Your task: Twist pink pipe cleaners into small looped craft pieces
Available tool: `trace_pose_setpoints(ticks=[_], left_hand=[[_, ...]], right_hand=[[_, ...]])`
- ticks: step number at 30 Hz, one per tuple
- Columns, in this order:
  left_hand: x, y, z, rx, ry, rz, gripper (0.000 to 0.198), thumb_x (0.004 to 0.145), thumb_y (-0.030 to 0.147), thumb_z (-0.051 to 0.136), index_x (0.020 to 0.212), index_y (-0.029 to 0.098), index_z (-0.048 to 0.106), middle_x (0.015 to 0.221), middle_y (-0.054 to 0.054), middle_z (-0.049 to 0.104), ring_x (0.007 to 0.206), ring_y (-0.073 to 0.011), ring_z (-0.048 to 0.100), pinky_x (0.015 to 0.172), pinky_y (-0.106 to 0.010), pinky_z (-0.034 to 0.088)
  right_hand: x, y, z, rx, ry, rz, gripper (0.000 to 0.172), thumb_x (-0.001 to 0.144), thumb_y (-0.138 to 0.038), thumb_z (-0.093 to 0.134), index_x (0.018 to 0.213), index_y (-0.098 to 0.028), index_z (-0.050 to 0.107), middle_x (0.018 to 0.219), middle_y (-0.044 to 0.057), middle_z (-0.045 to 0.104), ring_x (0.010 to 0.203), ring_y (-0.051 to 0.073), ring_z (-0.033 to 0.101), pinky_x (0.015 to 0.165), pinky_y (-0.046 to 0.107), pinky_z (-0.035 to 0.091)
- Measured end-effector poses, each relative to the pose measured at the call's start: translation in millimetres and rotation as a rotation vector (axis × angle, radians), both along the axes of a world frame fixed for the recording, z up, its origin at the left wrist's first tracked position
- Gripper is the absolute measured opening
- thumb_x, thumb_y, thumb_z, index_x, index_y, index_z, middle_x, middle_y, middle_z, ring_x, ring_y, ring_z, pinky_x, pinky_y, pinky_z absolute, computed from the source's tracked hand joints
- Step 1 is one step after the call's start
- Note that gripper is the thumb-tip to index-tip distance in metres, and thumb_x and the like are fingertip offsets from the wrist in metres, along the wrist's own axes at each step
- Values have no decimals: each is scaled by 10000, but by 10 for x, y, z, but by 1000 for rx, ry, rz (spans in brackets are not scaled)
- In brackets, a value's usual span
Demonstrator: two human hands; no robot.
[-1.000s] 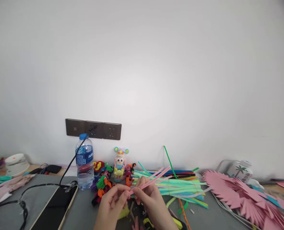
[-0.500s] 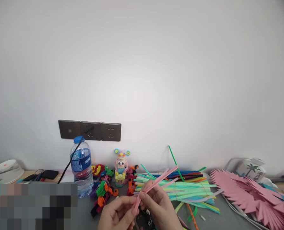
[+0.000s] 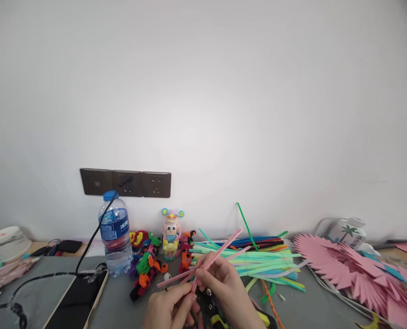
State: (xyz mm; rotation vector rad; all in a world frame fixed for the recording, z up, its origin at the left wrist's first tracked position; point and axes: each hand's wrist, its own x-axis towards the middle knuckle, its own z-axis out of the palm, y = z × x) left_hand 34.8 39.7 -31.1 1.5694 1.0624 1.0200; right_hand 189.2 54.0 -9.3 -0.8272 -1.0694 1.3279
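Low in the middle of the view, my left hand point(image 3: 169, 308) and my right hand point(image 3: 226, 288) both pinch a few pink pipe cleaners point(image 3: 213, 259). The stems cross between my fingers; one points up and right, another sticks out to the left. Both hands are closed on them, above a dark tool with yellow grips point(image 3: 213, 315) lying on the grey table point(image 3: 121, 306). Behind my hands lies a bundle of green and mixed-colour pipe cleaners point(image 3: 258, 262).
A water bottle point(image 3: 114, 240) and a small googly-eyed figure point(image 3: 171, 235) stand by the wall, with curled colourful pieces point(image 3: 147, 269) between them. A phone point(image 3: 78, 304) on a black cable point(image 3: 45, 278) lies at left. Pink paper fronds point(image 3: 347, 274) spread at right. A wall socket strip point(image 3: 125, 183) sits above.
My hands have turned the pink pipe cleaners so one stem now juts left. The view shifted slightly, and my hands sit a little lower.
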Motion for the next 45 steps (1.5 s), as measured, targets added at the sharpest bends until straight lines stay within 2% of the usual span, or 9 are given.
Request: trace_pose_setpoints(ticks=[4, 12, 19, 23, 29, 33, 36, 39, 45], left_hand=[[24, -28, 30, 36, -3, 76, 327, 763, 536, 619, 791, 256, 785, 575, -56, 704, 452, -192, 620, 480, -241, 497], [53, -69, 83, 30, -20, 95, 344, 758, 540, 629, 790, 227, 770, 571, -46, 694, 471, -170, 621, 490, -214, 494], [96, -70, 89, -106, -294, 113, 484, 731, 594, 644, 948, 169, 720, 755, -76, 717, 656, -183, 658, 599, -235, 550], [107, -76, 97, 37, -254, 106, 356, 735, 499, 688, 917, 197, 730, 926, -92, 732, 840, -216, 681, 699, -231, 565], [38, -54, 35, 297, -76, 132, 197, 820, 334, 635, 966, 240, 729, 896, -55, 755, 784, -184, 709, 703, -205, 572], [-20, -21, 1, 486, 24, 136, 118, 804, 234, 656, 883, 245, 744, 844, -43, 763, 747, -172, 711, 681, -182, 559], [4, -27, 6, 424, 46, 171, 72, 775, 230, 685, 772, 236, 757, 748, -33, 760, 657, -165, 700, 626, -161, 538], [64, -60, 34, 244, -20, 201, 134, 766, 311, 692, 698, 217, 758, 669, -36, 739, 580, -168, 674, 557, -170, 526], [104, -109, 133, 11, -107, 213, 271, 741, 446, 690, 724, 185, 762, 635, -57, 732, 552, -186, 669, 547, -208, 543]], right_hand=[[13, -5, -8, -19, -35, -19, 345, 625, -426, 822, 632, -173, 589, 573, -8, 579, 517, 128, 512, 527, 251, 416], [23, -11, 37, -42, -13, -14, 350, 600, -402, 844, 653, -179, 579, 600, -17, 600, 534, 123, 530, 526, 239, 418], [24, -48, 85, -37, -8, -133, 360, 602, -405, 845, 645, -186, 562, 562, -32, 565, 524, 117, 512, 511, 230, 402], [17, -56, 85, -38, -7, -105, 361, 609, -399, 843, 652, -188, 553, 558, -40, 546, 522, 111, 499, 517, 226, 402], [21, -51, 96, -78, -8, -46, 403, 582, -401, 857, 675, -181, 532, 581, -43, 562, 500, 100, 507, 495, 213, 405], [1, -75, 119, -87, -41, 22, 415, 577, -417, 857, 696, -165, 549, 543, -55, 556, 468, 81, 500, 486, 196, 398], [0, -80, 103, -105, -89, 101, 425, 580, -444, 849, 700, -156, 560, 519, -55, 565, 432, 64, 474, 451, 180, 369], [17, -72, 74, -102, -111, 106, 421, 599, -461, 833, 683, -150, 562, 517, -49, 572, 432, 64, 479, 435, 173, 353], [26, -80, 107, -69, -72, 105, 374, 678, -462, 787, 694, -147, 587, 593, -21, 617, 556, 98, 564, 531, 196, 416]])
